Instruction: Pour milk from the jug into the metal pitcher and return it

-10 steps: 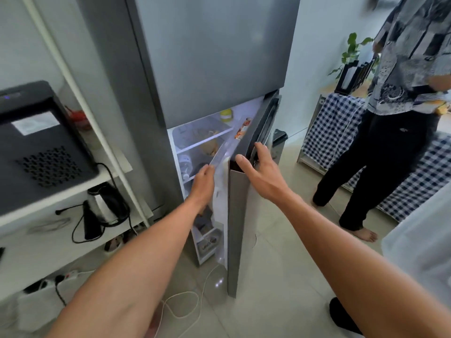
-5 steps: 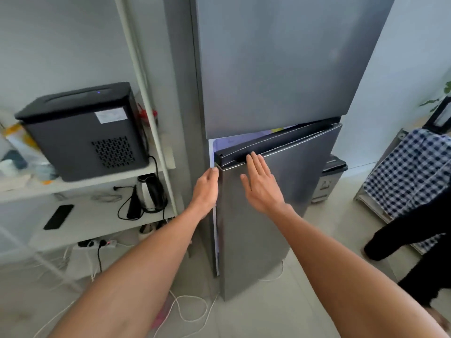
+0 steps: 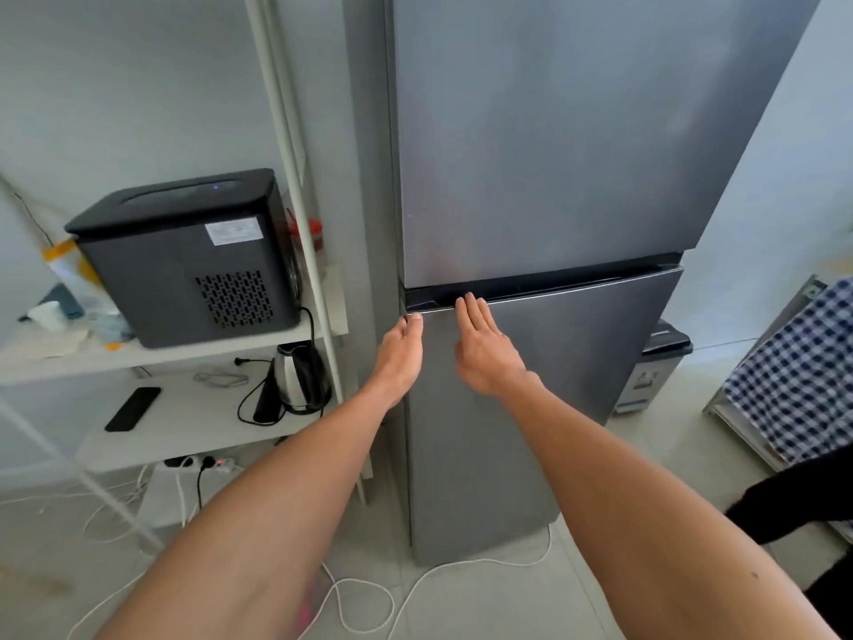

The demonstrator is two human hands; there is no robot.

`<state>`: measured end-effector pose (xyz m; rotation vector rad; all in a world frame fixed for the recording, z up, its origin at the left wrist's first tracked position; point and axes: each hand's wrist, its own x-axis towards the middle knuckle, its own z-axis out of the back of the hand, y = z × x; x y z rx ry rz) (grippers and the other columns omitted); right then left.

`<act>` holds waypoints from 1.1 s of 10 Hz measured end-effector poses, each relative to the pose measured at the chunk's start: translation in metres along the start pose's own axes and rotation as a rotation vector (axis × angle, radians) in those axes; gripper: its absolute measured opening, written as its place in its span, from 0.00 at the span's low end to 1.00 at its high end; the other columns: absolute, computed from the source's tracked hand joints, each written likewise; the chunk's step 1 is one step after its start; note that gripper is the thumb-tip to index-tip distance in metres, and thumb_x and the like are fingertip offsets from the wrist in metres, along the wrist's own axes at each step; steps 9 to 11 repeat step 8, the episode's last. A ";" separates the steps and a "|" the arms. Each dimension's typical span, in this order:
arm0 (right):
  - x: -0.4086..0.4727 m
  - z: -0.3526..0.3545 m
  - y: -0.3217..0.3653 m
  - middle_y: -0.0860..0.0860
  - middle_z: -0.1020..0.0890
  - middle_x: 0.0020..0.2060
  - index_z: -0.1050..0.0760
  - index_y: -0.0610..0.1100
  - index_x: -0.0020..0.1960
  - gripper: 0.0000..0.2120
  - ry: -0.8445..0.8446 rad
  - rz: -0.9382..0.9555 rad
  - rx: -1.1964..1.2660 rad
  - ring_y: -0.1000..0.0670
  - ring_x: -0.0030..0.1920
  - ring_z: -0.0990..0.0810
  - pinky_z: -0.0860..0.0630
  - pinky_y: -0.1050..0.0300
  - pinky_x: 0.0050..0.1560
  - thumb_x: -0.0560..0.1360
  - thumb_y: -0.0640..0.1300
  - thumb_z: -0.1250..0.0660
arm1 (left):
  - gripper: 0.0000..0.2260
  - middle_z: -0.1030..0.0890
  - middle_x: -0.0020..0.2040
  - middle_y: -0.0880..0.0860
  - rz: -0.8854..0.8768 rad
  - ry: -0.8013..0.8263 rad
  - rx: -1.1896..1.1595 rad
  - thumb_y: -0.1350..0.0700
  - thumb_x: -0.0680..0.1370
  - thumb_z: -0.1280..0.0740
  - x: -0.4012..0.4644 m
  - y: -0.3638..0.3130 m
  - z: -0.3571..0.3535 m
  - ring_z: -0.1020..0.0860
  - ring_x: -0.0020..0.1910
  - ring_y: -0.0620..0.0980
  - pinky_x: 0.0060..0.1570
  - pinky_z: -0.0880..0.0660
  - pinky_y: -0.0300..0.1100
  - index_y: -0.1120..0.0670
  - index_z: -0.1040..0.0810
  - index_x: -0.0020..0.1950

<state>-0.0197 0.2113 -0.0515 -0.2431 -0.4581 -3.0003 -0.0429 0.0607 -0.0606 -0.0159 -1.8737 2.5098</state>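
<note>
A tall grey fridge (image 3: 554,131) fills the middle of the view. Its lower door (image 3: 554,385) is closed flush with the body. My left hand (image 3: 399,358) rests flat against the left edge of that door, fingers together and holding nothing. My right hand (image 3: 484,348) lies flat on the door front just below the black handle strip (image 3: 554,284), fingers extended. Neither the milk jug nor the metal pitcher is in view.
A white shelf rack (image 3: 295,224) stands left of the fridge with a black appliance (image 3: 184,256), a kettle (image 3: 300,381) and a phone (image 3: 133,408). Cables (image 3: 360,593) trail on the floor. A checked cloth (image 3: 803,371) and a person's dark-clothed leg (image 3: 798,505) are at right.
The lower fridge door swung from wide open to fully closed under both hands. The view turned left, and the standing person has mostly left the frame.
</note>
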 end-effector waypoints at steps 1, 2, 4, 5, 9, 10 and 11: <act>0.004 0.000 0.003 0.48 0.59 0.82 0.60 0.42 0.82 0.34 0.006 -0.017 0.019 0.48 0.81 0.61 0.40 0.43 0.76 0.81 0.37 0.46 | 0.24 0.27 0.78 0.57 0.012 0.009 0.003 0.45 0.88 0.46 0.005 -0.002 0.002 0.31 0.78 0.55 0.64 0.40 0.40 0.58 0.29 0.78; 0.005 -0.003 0.003 0.49 0.60 0.82 0.61 0.43 0.82 0.36 0.010 -0.016 0.016 0.48 0.81 0.62 0.42 0.41 0.77 0.80 0.36 0.46 | 0.24 0.26 0.77 0.56 0.012 0.025 0.013 0.44 0.88 0.46 0.007 -0.002 0.002 0.30 0.77 0.54 0.64 0.40 0.39 0.58 0.29 0.78; 0.005 -0.001 -0.003 0.49 0.59 0.82 0.59 0.43 0.82 0.36 0.023 0.043 0.124 0.49 0.81 0.61 0.41 0.43 0.77 0.81 0.37 0.44 | 0.28 0.34 0.82 0.55 -0.013 0.052 0.036 0.43 0.87 0.45 0.004 -0.002 0.009 0.37 0.81 0.52 0.76 0.43 0.42 0.58 0.37 0.83; -0.010 0.005 -0.004 0.54 0.48 0.82 0.49 0.47 0.82 0.31 -0.094 -0.008 0.346 0.52 0.80 0.45 0.35 0.47 0.74 0.82 0.40 0.42 | 0.30 0.38 0.84 0.54 -0.014 0.103 0.061 0.42 0.87 0.44 -0.005 0.007 0.017 0.41 0.83 0.50 0.75 0.46 0.39 0.58 0.41 0.84; -0.118 0.136 0.035 0.45 0.15 0.44 0.19 0.42 0.59 0.09 -0.666 0.347 1.331 0.46 0.36 0.18 0.21 0.55 0.39 0.83 0.44 0.34 | 0.24 0.28 0.77 0.62 0.405 0.339 0.266 0.53 0.86 0.35 -0.131 0.174 0.047 0.29 0.77 0.58 0.76 0.36 0.45 0.65 0.32 0.78; -0.118 0.136 0.035 0.45 0.15 0.44 0.19 0.42 0.59 0.09 -0.666 0.347 1.331 0.46 0.36 0.18 0.21 0.55 0.39 0.83 0.44 0.34 | 0.24 0.28 0.77 0.62 0.405 0.339 0.266 0.53 0.86 0.35 -0.131 0.174 0.047 0.29 0.77 0.58 0.76 0.36 0.45 0.65 0.32 0.78; -0.118 0.136 0.035 0.45 0.15 0.44 0.19 0.42 0.59 0.09 -0.666 0.347 1.331 0.46 0.36 0.18 0.21 0.55 0.39 0.83 0.44 0.34 | 0.24 0.28 0.77 0.62 0.405 0.339 0.266 0.53 0.86 0.35 -0.131 0.174 0.047 0.29 0.77 0.58 0.76 0.36 0.45 0.65 0.32 0.78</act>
